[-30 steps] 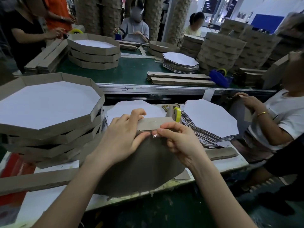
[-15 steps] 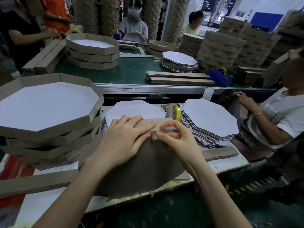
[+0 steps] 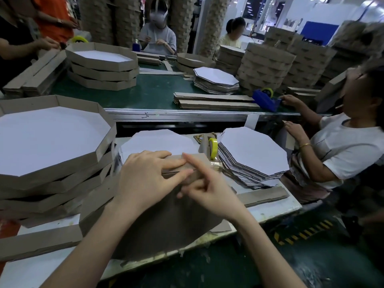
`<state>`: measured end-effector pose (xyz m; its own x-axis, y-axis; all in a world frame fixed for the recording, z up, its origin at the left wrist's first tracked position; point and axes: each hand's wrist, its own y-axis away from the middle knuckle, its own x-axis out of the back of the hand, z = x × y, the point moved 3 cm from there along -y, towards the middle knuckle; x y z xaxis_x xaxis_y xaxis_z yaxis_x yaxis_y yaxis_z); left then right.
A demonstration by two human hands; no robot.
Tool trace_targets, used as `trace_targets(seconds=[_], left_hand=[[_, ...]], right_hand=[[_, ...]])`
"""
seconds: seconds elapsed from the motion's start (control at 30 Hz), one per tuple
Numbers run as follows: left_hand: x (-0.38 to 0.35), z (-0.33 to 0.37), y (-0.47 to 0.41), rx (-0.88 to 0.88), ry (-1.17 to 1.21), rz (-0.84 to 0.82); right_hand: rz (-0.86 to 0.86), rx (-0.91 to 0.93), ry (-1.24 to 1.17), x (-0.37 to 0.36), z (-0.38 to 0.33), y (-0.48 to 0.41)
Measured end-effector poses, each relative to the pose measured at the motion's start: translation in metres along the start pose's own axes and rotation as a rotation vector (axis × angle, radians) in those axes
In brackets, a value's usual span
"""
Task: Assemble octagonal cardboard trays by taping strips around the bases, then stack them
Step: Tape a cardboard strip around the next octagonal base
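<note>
A cardboard-packaging workshop is shown: workers (image 3: 336, 150) are gathered around a green conveyor belt (image 3: 149, 94). Octagonal trays (image 3: 101, 67) are piled at its far left corner. Bundled strips (image 3: 214, 100) and a blue tape dispenser (image 3: 265, 99) are laid near its right edge, and tall cardboard columns (image 3: 268, 67) are ranged behind.

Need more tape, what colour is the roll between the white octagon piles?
Yellow tape roll, head view.
</note>
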<state>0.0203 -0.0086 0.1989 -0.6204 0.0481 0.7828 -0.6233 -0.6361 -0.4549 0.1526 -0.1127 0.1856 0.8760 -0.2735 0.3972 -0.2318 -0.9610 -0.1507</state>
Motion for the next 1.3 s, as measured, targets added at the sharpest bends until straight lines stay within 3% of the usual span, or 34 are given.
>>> trace_targets(seconds=[0.07, 0.2, 0.37, 0.43, 0.6, 0.87, 1.13, 1.3], left_hand=[[-0.002, -0.002, -0.002, -0.033, -0.019, 0.007], [-0.003, -0.003, -0.004, -0.052, -0.057, 0.041], [-0.004, -0.004, -0.004, -0.061, -0.107, -0.011], [-0.003, -0.002, -0.005, -0.064, -0.128, -0.036], [-0.004, -0.004, -0.004, -0.096, -0.204, -0.084], [-0.005, 0.005, -0.005, -0.052, -0.202, 0.060], [-0.005, 0.015, -0.014, -0.042, -0.339, -0.092], [-0.022, 0.038, -0.028, -0.004, -0.394, -0.167]], right_hand=[[0.025, 0.018, 0.002, -0.002, 0.002, 0.002], [0.314, 0.087, -0.131, 0.029, -0.003, -0.010], [0.394, 0.151, 0.045, 0.043, -0.011, -0.033], [0.378, 0.138, 0.137, 0.043, -0.009, -0.039], [0.144, 0.060, 0.333, 0.033, 0.005, -0.045], [0.141, 0.052, 0.315, 0.037, 0.005, -0.044], [0.136, 0.074, 0.292, 0.041, 0.012, -0.048], [0.033, 0.036, 0.147, 0.046, 0.019, -0.051]])
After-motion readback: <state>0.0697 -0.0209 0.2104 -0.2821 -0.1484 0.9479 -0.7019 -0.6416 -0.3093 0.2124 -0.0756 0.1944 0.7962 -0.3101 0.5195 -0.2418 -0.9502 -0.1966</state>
